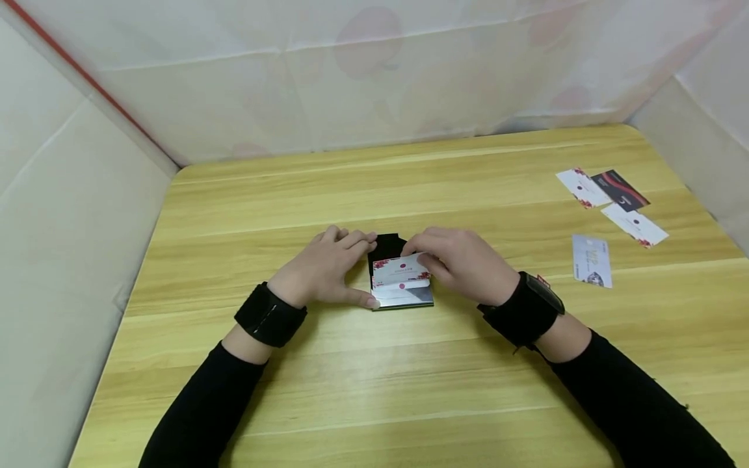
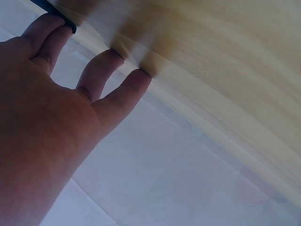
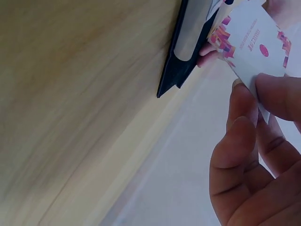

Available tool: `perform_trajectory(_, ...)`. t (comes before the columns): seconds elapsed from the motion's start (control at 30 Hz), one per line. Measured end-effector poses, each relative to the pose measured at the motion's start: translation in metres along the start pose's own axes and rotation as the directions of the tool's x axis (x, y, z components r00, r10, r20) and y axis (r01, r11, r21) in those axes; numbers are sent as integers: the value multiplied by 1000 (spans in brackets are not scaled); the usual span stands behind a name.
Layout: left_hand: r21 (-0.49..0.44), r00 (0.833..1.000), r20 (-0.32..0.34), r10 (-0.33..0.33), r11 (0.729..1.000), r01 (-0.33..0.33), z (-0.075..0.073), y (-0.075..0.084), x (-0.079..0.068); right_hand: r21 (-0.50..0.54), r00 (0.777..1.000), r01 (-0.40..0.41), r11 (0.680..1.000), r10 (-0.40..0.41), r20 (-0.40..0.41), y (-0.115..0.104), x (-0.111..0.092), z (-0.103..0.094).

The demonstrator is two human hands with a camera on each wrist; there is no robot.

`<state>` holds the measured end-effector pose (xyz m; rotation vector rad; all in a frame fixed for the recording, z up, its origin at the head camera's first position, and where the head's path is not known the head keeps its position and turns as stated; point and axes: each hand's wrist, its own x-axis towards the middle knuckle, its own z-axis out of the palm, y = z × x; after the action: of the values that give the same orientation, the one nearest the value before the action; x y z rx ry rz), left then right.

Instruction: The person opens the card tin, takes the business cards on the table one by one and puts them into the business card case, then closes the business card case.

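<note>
A card case with a black lid and a silvery metal face lies open on the table. My left hand holds it along its left side, thumb at the near corner and fingertips at the far edge. In the left wrist view, only a dark edge of the case shows by the fingers. Between thumb and fingers, my right hand pinches a white business card with red floral corners. That card is tilted over the case, and its lower edge is at the case's pocket; how far in cannot be seen.
At the table's right side lie two white floral cards and a dark card with red waves, partly overlapping. Nearer me is a silver VIP card. Pale curtains border the table behind and at both sides.
</note>
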<state>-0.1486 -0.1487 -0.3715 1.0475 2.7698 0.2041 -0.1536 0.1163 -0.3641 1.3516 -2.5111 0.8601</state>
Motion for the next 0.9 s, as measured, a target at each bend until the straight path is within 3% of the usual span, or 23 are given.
perform_trajectory(0.9,3,1000,12,-6,1000,6,0,0,1,-26,997,-2,1000,4,73,1,-3,3)
